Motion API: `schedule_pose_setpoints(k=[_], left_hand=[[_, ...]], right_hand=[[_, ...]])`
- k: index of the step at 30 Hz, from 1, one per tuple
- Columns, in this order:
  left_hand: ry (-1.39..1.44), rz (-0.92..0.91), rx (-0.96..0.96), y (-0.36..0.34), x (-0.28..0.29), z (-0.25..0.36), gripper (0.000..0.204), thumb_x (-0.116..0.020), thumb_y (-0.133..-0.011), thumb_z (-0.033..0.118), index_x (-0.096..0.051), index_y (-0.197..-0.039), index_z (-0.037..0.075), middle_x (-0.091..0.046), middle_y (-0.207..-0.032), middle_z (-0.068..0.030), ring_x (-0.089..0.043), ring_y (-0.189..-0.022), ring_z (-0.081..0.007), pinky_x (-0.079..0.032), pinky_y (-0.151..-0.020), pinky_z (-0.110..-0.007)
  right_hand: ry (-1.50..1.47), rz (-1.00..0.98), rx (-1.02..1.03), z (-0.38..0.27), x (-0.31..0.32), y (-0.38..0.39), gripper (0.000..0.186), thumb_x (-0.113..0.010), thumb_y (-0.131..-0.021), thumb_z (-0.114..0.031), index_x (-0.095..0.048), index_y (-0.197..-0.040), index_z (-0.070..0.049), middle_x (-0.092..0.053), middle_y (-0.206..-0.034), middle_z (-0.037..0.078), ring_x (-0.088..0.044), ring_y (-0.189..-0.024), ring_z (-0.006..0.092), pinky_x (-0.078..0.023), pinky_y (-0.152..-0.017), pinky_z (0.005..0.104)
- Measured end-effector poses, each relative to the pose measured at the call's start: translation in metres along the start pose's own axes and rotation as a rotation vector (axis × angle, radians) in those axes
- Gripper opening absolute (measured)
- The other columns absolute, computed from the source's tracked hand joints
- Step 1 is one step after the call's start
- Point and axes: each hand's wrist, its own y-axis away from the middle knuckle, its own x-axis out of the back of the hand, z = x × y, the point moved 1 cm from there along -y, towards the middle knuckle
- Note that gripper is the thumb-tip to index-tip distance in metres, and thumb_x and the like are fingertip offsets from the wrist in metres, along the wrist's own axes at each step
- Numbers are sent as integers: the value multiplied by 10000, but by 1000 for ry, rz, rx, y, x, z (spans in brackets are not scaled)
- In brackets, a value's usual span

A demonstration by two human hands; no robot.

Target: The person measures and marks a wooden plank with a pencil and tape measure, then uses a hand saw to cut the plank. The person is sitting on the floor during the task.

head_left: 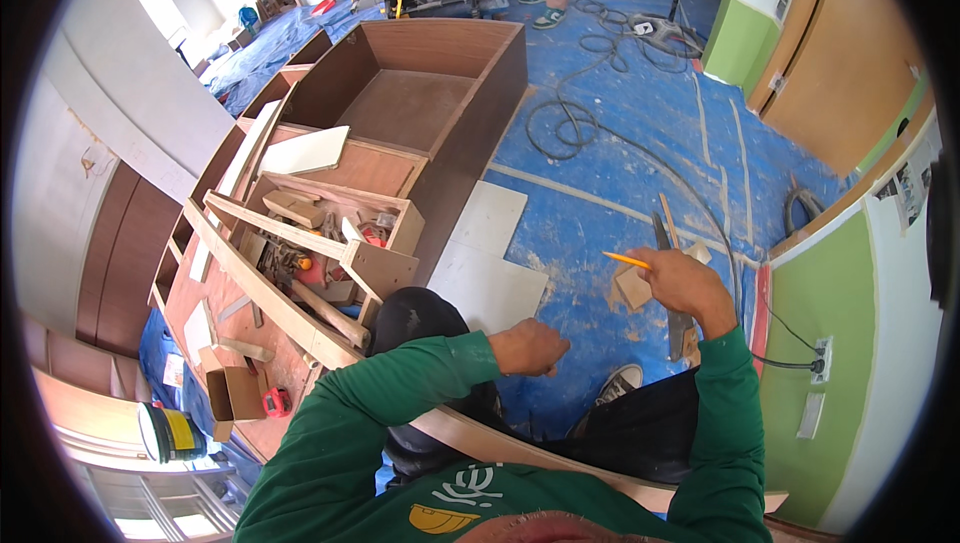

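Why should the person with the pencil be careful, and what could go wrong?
Someone could trip: the dark cable loops over the blue floor sheet, and another person's shoes are close to some loops.

Fingers might get poked: the tools by the person's knee lie in a jumble, some partly hidden under others.

The orange pencil might get dropped, since only the right hand holds it, above the floor.
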Motion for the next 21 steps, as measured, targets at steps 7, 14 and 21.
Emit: schedule_pose_setpoints(k=[7, 14, 21], left_hand=[[6, -37, 8, 0, 5, 2, 420, -810, -922, 362, -673, -1126, 21, -744, -970, -164, -760, -915, -367, -595, -772, -506], [-6, -11, -2, 0, 2, 1, 422, -812, -919, 366, -663, -1125, 29, -737, -980, -156, -755, -918, -373, -593, -776, -504], [-5, -3, -6, 1, -1, 1, 419, -815, -917, 366, -653, -1114, 34, -729, -963, -152, -754, -913, -374, -595, -777, -506]], right_hand=[[-6, -15, -26, -1, -1, 0, 384, -575, -1088, -246, -649, -1463, -207, -764, -1207, 196, -714, -1115, 428, -567, -921, 534], [-1, -1, 2, 3, -4, -2, 382, -571, -1091, -246, -649, -1463, -207, -765, -1197, 197, -712, -1111, 429, -565, -915, 539], [-2, 14, 18, 6, -7, -3, 384, -566, -1094, -243, -646, -1467, -199, -764, -1184, 201, -710, -1106, 430, -563, -917, 536]])
